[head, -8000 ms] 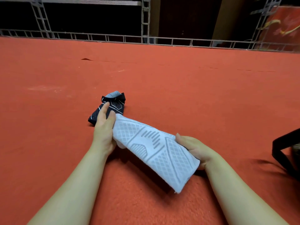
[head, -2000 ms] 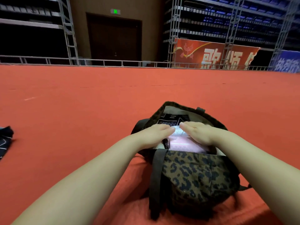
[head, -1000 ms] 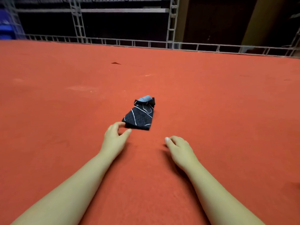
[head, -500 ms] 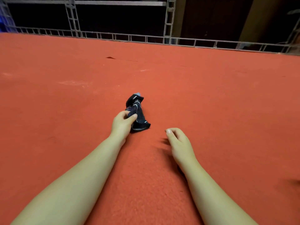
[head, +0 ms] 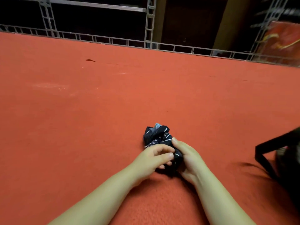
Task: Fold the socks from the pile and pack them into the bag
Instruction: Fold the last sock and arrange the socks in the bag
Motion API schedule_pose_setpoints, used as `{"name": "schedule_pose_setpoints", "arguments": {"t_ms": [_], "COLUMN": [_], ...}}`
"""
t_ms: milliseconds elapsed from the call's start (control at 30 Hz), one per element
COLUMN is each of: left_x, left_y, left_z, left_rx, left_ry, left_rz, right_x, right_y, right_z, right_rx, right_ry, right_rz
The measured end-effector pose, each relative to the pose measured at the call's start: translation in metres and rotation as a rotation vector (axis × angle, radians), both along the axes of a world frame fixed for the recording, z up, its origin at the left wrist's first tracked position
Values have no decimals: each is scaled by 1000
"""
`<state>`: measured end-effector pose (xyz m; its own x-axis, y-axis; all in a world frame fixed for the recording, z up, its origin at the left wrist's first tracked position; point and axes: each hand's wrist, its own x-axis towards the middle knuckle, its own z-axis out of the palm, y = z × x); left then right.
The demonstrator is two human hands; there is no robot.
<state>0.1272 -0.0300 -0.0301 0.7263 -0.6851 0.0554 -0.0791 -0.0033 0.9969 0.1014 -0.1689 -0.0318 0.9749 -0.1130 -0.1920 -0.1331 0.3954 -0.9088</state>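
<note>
red carpet [head: 97,119] underfoot, dark bag [head: 285,159] cut off at right edge, well apart from the hands. left hand [head: 152,161] and right hand [head: 188,158] meet low centre, forearms converging, fingers of both curled round a bunched sock [head: 157,137]. sock is navy with white lines, crumpled, its far end sticking out beyond the fingers, pale blue patch at the tip.

Half a second ago only my left hand [head: 152,159] pinched the dark sock [head: 159,138] while my right hand [head: 186,157] lay free on the carpet at about four o'clock from it; now I see both hands gripping the sock, bunched up between them. The bag [head: 279,153], out of view a moment ago, shows again at the three o'clock edge.
</note>
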Motion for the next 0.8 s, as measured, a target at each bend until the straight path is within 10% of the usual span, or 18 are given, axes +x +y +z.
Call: {"name": "schedule_pose_setpoints", "arguments": {"t_ms": [233,433,800], "left_x": [23,27,39], "left_y": [27,33,36], "left_z": [1,-1,-7], "left_rx": [-97,121,-229], "left_ry": [-516,-511,101], "left_rz": [406,136,289], "right_x": [-3,-4,-8], "right_y": [-16,-21,-23], "right_z": [-10,-9,-11], "right_rx": [-117,-157,-99], "right_ry": [-89,-92,-84], "right_rz": [136,370,536]}}
